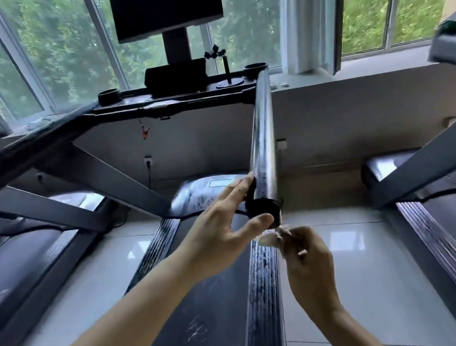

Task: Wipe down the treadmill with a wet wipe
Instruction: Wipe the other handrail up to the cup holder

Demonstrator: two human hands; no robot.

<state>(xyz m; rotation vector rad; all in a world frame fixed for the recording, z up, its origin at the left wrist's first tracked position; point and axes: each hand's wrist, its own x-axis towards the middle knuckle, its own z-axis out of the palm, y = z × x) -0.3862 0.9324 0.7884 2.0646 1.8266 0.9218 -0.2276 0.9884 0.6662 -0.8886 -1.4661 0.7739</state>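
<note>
Fingers [237,187] of my left hand [221,229] are spread wide and hold nothing, the tips touching the near end of the treadmill's [185,317] rail [264,136] by its black cap [263,209]. Just below the cap, the wipe [266,239] sits bunched in my right hand [308,256], pinched between curled fingers. It looks light, limp and damp, so I'd judge it is best spread flat and wrapped round the smooth, stiff rail.
</note>
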